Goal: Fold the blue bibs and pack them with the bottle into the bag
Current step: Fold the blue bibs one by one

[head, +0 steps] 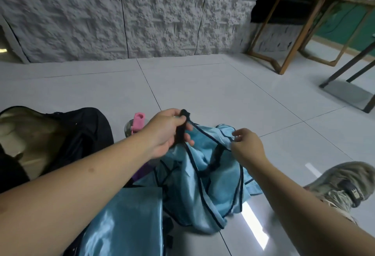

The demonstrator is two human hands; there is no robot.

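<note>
Fingers of left hand (166, 129) and right hand (246, 144) pinch one loose bib (205, 176); one folded bib (129, 221), one bottle (137, 124), one bag (60, 134).

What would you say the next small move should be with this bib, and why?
Probably draw both hands apart to spread the crumpled bib flat. The left hand grips its dark strap and the right hand pinches an edge, yet it still hangs bunched on the floor, unfolded, beside a folded bib.
</note>
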